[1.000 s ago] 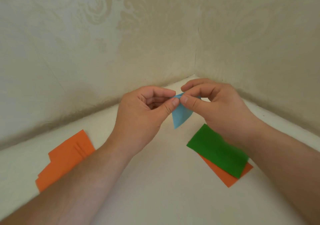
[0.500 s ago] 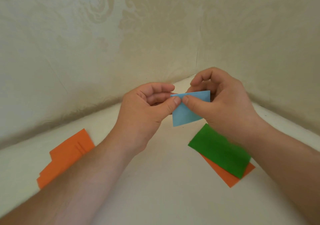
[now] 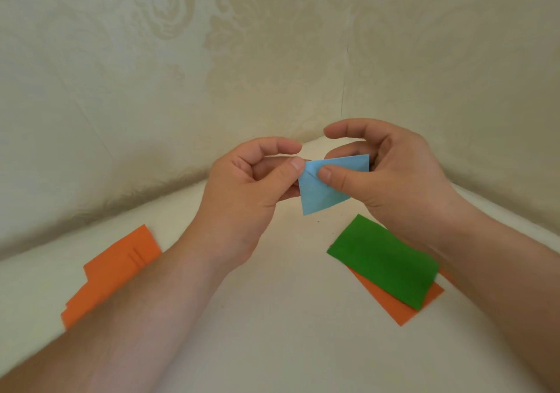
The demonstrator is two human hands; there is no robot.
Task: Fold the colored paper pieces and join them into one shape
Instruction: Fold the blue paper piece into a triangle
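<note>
Blue paper (image 3: pixel 325 188) pinched by left hand (image 3: pixel 251 186) and right hand (image 3: pixel 391 174), fingers hiding its far side.

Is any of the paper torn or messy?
Nothing looks torn. The green paper rectangle lies crooked over an orange paper piece, so they don't line up. The orange paper stack on the left is stepped, too. The small blue folded paper sits pinched in both hands, neat.

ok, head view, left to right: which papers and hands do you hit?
orange paper on the left → left hand → blue paper, pinched by both hands → right hand. The green paper lying on another orange sheet sits below the right hand, so its place in the order is unclear.
</note>
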